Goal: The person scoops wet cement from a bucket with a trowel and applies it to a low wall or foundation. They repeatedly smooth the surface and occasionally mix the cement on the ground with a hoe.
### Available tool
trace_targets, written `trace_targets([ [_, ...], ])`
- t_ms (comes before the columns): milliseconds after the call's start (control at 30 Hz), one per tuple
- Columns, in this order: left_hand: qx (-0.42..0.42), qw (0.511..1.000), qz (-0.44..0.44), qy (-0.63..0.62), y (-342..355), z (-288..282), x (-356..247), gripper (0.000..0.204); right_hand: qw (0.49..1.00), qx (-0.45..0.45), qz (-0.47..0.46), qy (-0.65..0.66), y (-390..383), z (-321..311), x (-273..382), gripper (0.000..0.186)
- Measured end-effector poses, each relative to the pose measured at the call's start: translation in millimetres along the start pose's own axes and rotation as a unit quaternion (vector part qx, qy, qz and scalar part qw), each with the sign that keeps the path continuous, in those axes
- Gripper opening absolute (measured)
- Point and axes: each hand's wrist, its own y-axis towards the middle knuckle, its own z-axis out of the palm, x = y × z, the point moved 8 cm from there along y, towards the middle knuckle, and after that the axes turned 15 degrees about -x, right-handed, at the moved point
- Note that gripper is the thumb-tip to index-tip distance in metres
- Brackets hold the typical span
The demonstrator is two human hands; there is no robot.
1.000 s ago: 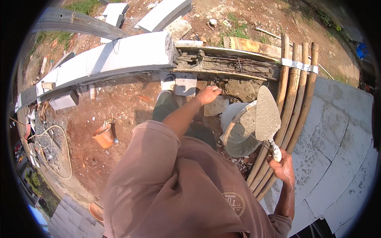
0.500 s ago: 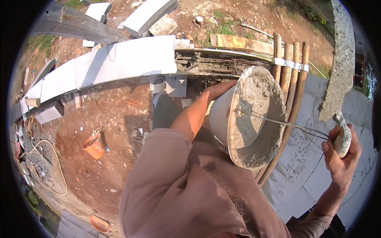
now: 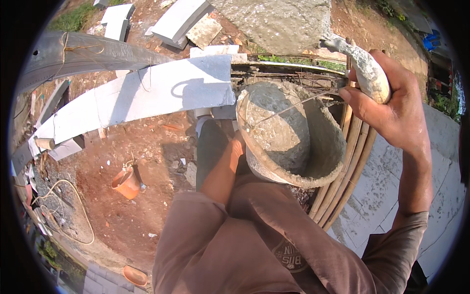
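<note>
Expect a heavy, stiff bucket, tilted beside the white wall's right end, best held by its rim, with trowel gripped in right hand; cannot tell left hand's hold.

right fingers curled, right forearm raised; left forearm extended forward, left fingers hidden

Orange bucket at 8 o'clock, pale hose loop farther out. Grey beam at 10 o'clock, bamboo poles at 4 o'clock.
</note>
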Motion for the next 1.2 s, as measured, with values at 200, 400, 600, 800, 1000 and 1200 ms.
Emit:
trace_targets([
  [200,0.025,0.997,0.000,-0.072,-11.2,21.9,-6.5,0.069,1.000,-0.018,0.000,0.025,16.1,5.8,4.2,0.020],
  [400,0.048,0.991,0.003,-0.129,-14.9,45.1,-9.7,0.069,0.999,-0.015,-0.014,0.036,17.6,1.7,8.6,0.019],
  [600,0.058,0.984,0.001,-0.171,-23.6,53.2,-3.1,0.069,0.998,-0.032,-0.058,0.025,9.2,-7.4,21.3,0.022],
  [800,0.063,0.979,0.014,-0.192,-28.2,50.9,-7.9,0.069,0.996,-0.049,-0.062,0.034,10.0,-13.8,28.8,0.025],
  [1000,0.069,0.975,0.016,-0.210,-34.2,56.6,-7.3,0.069,0.996,-0.047,-0.075,0.025,15.5,-11.8,29.8,0.025],
  [1200,0.076,0.971,0.015,-0.227,-38.0,63.6,-5.1,0.069,0.996,-0.048,-0.074,0.025,16.5,-9.7,28.6,0.025],
])
